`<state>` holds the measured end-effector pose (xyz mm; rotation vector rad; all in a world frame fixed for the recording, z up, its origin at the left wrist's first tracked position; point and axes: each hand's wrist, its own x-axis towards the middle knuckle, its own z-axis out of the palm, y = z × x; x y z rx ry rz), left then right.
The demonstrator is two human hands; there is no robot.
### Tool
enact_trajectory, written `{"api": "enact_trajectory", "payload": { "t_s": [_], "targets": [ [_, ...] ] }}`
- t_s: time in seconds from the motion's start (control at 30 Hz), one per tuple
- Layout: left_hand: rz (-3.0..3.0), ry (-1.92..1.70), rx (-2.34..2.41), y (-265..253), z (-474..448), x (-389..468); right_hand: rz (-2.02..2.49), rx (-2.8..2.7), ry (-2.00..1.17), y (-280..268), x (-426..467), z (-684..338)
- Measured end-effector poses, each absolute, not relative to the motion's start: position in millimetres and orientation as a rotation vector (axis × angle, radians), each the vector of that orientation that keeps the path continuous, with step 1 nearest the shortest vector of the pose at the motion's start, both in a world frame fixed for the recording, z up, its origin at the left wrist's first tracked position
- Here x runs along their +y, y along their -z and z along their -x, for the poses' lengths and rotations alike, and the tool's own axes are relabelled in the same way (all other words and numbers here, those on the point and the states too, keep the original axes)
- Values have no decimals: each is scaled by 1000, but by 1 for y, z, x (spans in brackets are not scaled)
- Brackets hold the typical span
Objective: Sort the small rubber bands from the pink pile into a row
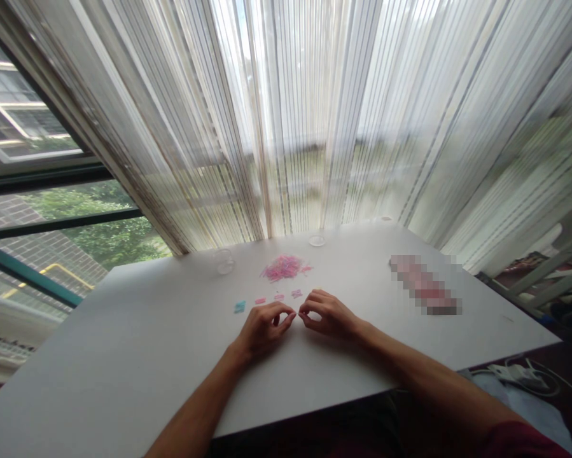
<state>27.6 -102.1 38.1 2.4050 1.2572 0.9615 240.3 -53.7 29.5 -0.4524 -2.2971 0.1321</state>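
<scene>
Over the white table (161, 356), my left hand (264, 326) pinches thumb against forefinger. Facing it almost tip to tip, my right hand (331, 315) makes the same pinch. Whatever lies between the fingertips is too small to make out. Just beyond the hands runs a row of little groups of thin strands: a blue group (239, 307) at the left, a pink group (260, 301), a paler pink group (279, 297) and a pinkish-purple group (297, 293) nearest my right hand. Farther back lies a loose pile of thin pink and purple strands (284, 268), possibly small elastic bands.
A clear round container (225, 262) stands left of the pile, and a clear round lid or dish (317, 241) lies behind it. A pixelated reddish object (425, 284) is at the right. Striped sheer curtains (295, 127) hang along the table's back edge. White cables (519, 375) lie beyond the right front edge.
</scene>
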Motion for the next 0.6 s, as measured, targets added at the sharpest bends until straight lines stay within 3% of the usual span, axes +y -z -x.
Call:
{"api": "enact_trajectory", "payload": {
  "t_s": [0.6],
  "targets": [
    [-2398,-1017,1228,-37,-25,-101,475,-2281,-184,-34,-55,-242]
  ]
}}
